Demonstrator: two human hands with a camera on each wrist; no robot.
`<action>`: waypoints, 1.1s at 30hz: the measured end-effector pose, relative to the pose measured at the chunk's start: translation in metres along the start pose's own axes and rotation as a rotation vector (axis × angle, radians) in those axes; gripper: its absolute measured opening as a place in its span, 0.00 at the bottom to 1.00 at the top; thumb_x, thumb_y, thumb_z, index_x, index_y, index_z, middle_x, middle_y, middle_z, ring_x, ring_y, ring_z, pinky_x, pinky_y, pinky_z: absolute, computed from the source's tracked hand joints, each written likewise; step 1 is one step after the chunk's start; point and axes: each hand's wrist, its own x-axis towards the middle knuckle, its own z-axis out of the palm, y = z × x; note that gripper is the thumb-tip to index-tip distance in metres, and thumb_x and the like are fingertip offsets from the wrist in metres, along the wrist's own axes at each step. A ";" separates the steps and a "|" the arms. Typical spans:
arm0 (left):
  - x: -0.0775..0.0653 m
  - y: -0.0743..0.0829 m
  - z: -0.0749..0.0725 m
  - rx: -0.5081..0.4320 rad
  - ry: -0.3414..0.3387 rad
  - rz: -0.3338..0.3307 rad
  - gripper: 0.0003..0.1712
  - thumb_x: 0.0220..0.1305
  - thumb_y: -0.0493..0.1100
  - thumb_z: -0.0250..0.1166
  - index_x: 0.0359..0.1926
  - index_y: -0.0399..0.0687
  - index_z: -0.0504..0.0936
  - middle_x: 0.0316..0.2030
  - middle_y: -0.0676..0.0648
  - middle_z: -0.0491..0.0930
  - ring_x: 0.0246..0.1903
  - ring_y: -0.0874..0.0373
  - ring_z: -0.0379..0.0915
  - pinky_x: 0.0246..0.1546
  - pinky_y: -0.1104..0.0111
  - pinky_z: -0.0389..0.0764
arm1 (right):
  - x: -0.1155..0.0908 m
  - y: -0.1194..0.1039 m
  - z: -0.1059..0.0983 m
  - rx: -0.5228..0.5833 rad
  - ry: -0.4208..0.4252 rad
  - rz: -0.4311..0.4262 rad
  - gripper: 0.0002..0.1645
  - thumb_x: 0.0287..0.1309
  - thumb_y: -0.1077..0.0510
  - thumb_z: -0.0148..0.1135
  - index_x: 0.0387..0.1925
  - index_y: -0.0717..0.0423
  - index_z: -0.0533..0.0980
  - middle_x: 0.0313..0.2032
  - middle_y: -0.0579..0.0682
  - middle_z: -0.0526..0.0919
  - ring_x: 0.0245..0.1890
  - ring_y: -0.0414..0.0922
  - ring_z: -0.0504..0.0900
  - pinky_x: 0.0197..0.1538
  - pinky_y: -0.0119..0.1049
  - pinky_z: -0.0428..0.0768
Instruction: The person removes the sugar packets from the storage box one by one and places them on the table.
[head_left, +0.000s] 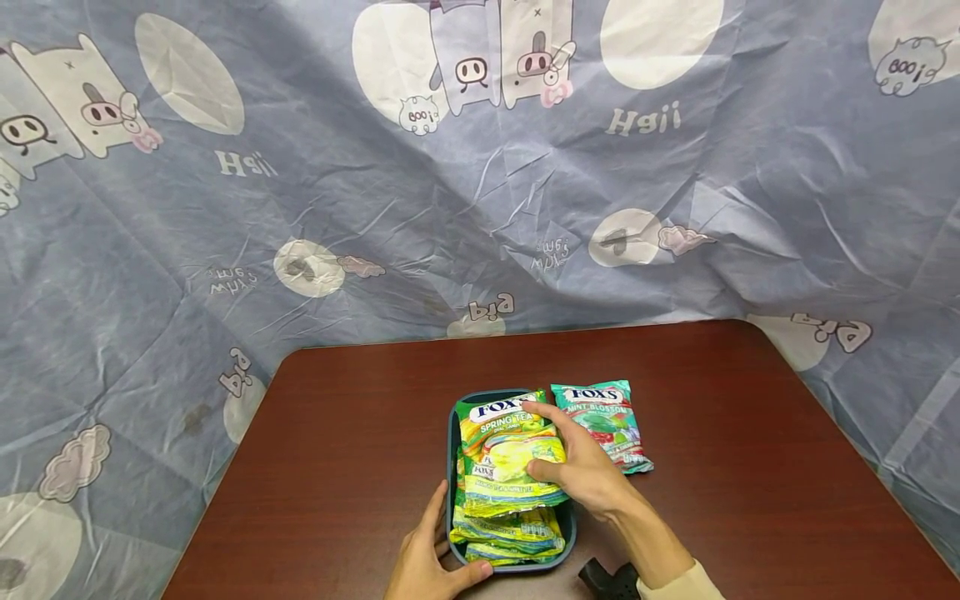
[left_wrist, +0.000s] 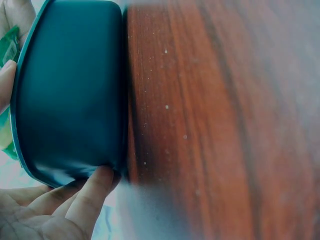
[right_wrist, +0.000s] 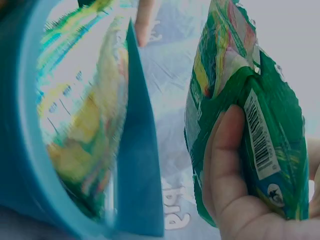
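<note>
A dark blue-green plastic basket (head_left: pixel 452 467) stands near the table's front, with several yellow-green candy bags (head_left: pixel 510 533) lying inside. My left hand (head_left: pixel 426 560) holds its near left corner; the thumb is at the rim and the fingers lie against the outer wall (left_wrist: pixel 70 95). My right hand (head_left: pixel 588 475) grips a green and yellow Fox's Spring Tea candy bag (head_left: pixel 498 492) by its right side, over the basket. In the right wrist view, this candy bag (right_wrist: pixel 280 125) shows its green back with a barcode, apart from the basket's rim (right_wrist: pixel 145 125).
A teal Fox's Mint Blossom candy bag (head_left: pixel 600 417) lies flat on the table just right of the basket. A black object (head_left: pixel 611 579) shows beside the right sleeve (head_left: pixel 682 583). Behind the brown table (head_left: pixel 360 433) hangs a patterned grey-blue cloth (head_left: pixel 450 183).
</note>
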 end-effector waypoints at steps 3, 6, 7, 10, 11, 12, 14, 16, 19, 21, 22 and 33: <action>-0.001 -0.001 0.001 -0.008 0.002 0.007 0.67 0.53 0.50 0.82 0.79 0.33 0.46 0.70 0.25 0.63 0.61 0.35 0.73 0.51 0.57 0.84 | -0.003 -0.003 -0.008 -0.008 -0.010 -0.028 0.46 0.57 0.73 0.69 0.74 0.48 0.65 0.79 0.55 0.51 0.79 0.59 0.39 0.68 0.57 0.65; 0.000 0.000 0.001 -0.015 0.005 0.008 0.67 0.53 0.50 0.82 0.79 0.33 0.46 0.70 0.25 0.63 0.61 0.35 0.73 0.51 0.58 0.84 | -0.004 -0.006 -0.016 0.006 -0.009 -0.044 0.46 0.57 0.73 0.69 0.74 0.49 0.64 0.79 0.55 0.49 0.79 0.57 0.37 0.68 0.52 0.66; 0.000 0.000 0.001 -0.017 0.006 0.006 0.67 0.53 0.49 0.82 0.79 0.33 0.46 0.70 0.25 0.63 0.61 0.35 0.73 0.51 0.58 0.84 | -0.005 -0.007 -0.019 0.008 -0.002 -0.046 0.46 0.57 0.73 0.69 0.74 0.49 0.64 0.79 0.55 0.48 0.79 0.56 0.36 0.67 0.49 0.67; 0.000 0.000 0.001 -0.018 0.005 0.001 0.67 0.52 0.50 0.82 0.79 0.33 0.46 0.70 0.25 0.62 0.61 0.35 0.74 0.50 0.58 0.84 | -0.008 -0.009 -0.026 0.012 0.012 -0.051 0.46 0.57 0.73 0.68 0.74 0.49 0.64 0.79 0.56 0.47 0.79 0.56 0.35 0.64 0.44 0.69; 0.001 0.000 0.001 -0.017 0.004 -0.002 0.67 0.52 0.50 0.82 0.79 0.33 0.46 0.70 0.24 0.62 0.61 0.35 0.73 0.50 0.58 0.84 | -0.009 -0.010 -0.029 0.011 0.015 -0.053 0.46 0.57 0.73 0.68 0.74 0.49 0.64 0.79 0.55 0.46 0.79 0.57 0.34 0.62 0.42 0.70; 0.001 0.001 0.001 -0.017 0.004 -0.005 0.67 0.53 0.50 0.82 0.79 0.33 0.46 0.70 0.24 0.62 0.61 0.34 0.73 0.51 0.58 0.84 | -0.010 -0.010 -0.031 0.004 0.023 -0.050 0.46 0.57 0.73 0.68 0.74 0.48 0.64 0.79 0.55 0.46 0.79 0.57 0.34 0.63 0.43 0.69; 0.001 0.001 0.001 -0.018 0.002 -0.008 0.67 0.53 0.50 0.82 0.79 0.33 0.46 0.70 0.24 0.62 0.61 0.34 0.73 0.51 0.57 0.84 | -0.012 -0.010 -0.036 0.009 0.030 -0.048 0.46 0.57 0.73 0.67 0.74 0.49 0.63 0.79 0.55 0.45 0.79 0.58 0.34 0.63 0.41 0.69; 0.001 0.000 0.000 -0.014 0.001 -0.011 0.67 0.53 0.50 0.82 0.79 0.33 0.46 0.70 0.24 0.61 0.61 0.34 0.73 0.51 0.57 0.84 | -0.013 -0.009 -0.041 0.017 0.040 -0.041 0.46 0.57 0.74 0.66 0.74 0.49 0.63 0.79 0.55 0.45 0.79 0.58 0.36 0.59 0.37 0.73; 0.001 0.000 0.000 -0.014 -0.002 -0.010 0.67 0.53 0.51 0.82 0.79 0.33 0.47 0.70 0.24 0.61 0.61 0.34 0.73 0.50 0.57 0.84 | -0.015 -0.007 -0.047 0.015 0.054 -0.045 0.46 0.57 0.74 0.65 0.74 0.50 0.63 0.79 0.55 0.45 0.78 0.56 0.36 0.52 0.32 0.76; 0.000 -0.002 0.000 -0.013 -0.001 -0.004 0.67 0.52 0.51 0.82 0.79 0.33 0.47 0.70 0.24 0.61 0.61 0.34 0.73 0.49 0.58 0.84 | -0.016 -0.006 -0.051 0.009 0.059 -0.055 0.46 0.57 0.75 0.64 0.74 0.51 0.62 0.79 0.55 0.44 0.78 0.57 0.35 0.50 0.32 0.77; 0.000 -0.002 0.000 -0.015 0.000 0.000 0.68 0.52 0.51 0.82 0.79 0.33 0.47 0.70 0.24 0.61 0.61 0.34 0.73 0.49 0.59 0.84 | -0.017 -0.006 -0.054 0.000 0.063 -0.061 0.46 0.57 0.75 0.64 0.74 0.52 0.62 0.79 0.55 0.43 0.78 0.57 0.33 0.50 0.32 0.77; 0.001 -0.003 -0.002 -0.020 0.003 0.010 0.67 0.52 0.49 0.82 0.79 0.32 0.47 0.69 0.25 0.64 0.61 0.35 0.73 0.50 0.60 0.84 | -0.020 -0.010 -0.087 -0.004 0.086 -0.103 0.46 0.59 0.76 0.64 0.75 0.56 0.60 0.78 0.57 0.45 0.77 0.57 0.41 0.49 0.28 0.78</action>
